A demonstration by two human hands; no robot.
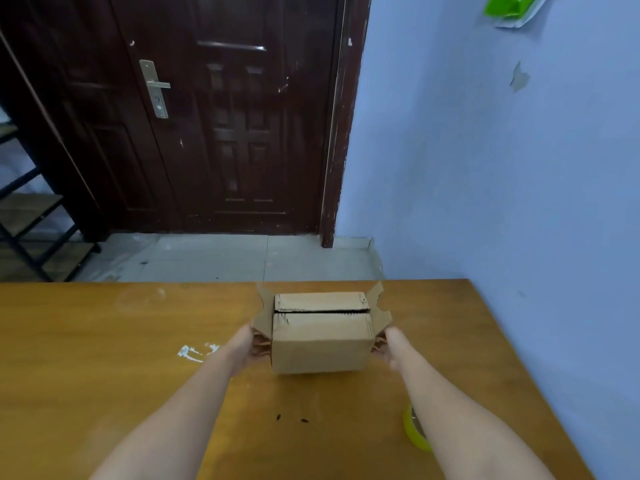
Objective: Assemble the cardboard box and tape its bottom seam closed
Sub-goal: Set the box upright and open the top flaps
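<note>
A small brown cardboard box point(320, 344) stands on the wooden table point(138, 341), near its far edge. Its two long top flaps are folded down and meet at a dark seam. The two side flaps stick up and outward. My left hand point(247, 348) holds the box's left side under the left flap, fingers against the cardboard. My right hand point(388, 348) holds the right side the same way. A roll of yellowish tape point(415, 429) lies on the table, partly hidden behind my right forearm.
The table's far edge runs just behind the box, with a tiled floor and a dark wooden door point(225, 116) beyond. A blue wall point(502, 168) borders the table on the right. White smears point(195, 351) mark the tabletop left of the box.
</note>
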